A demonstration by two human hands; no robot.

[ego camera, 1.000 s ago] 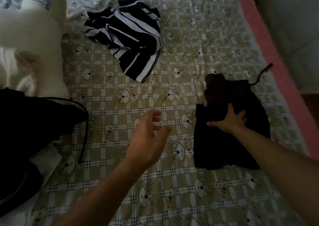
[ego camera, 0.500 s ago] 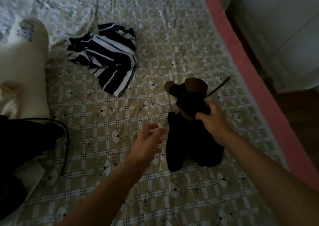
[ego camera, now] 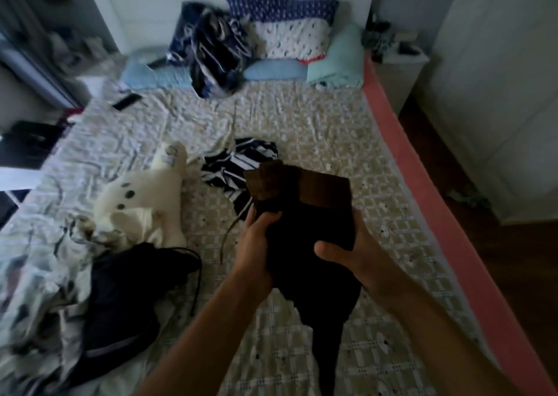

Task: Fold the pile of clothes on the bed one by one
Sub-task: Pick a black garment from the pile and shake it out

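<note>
1. Dark garment (ego camera: 314, 226), black with a brown band (ego camera: 327, 191) at the top, is now up off the bed sheet (ego camera: 332, 129) and held in front of the person, over the near middle of the bed; half a second ago it lay bunched on the sheet
2. Left hand (ego camera: 256, 244) now grips the garment's left edge with fingers curled round the cloth; earlier it hovered open, beside the garment and not touching it
3. Right hand (ego camera: 347, 256) keeps its grip and now holds the right side, thumb across the front and fingers hidden behind the cloth
4. Garment's lower part hangs down between the forearms to the bottom edge of the frame; cannot tell if the end touches the sheet
5. A thin drawstring (ego camera: 231, 232) dangles from the garment just left of the left hand
6. Striped top (ego camera: 232, 166) lies crumpled on the sheet beyond the held garment, same spot as before, partly hidden by the brown band
7. White plush toy (ego camera: 142, 196) lies to the left, with a black drawstring garment (ego camera: 129, 290) and pale crumpled clothes (ego camera: 33, 274) near it, unmoved
8. View has tilted up: pillows (ego camera: 290, 30), a dark patterned cloth (ego camera: 217, 51) and the pink bed edge (ego camera: 407, 160) now show, blurred
</note>
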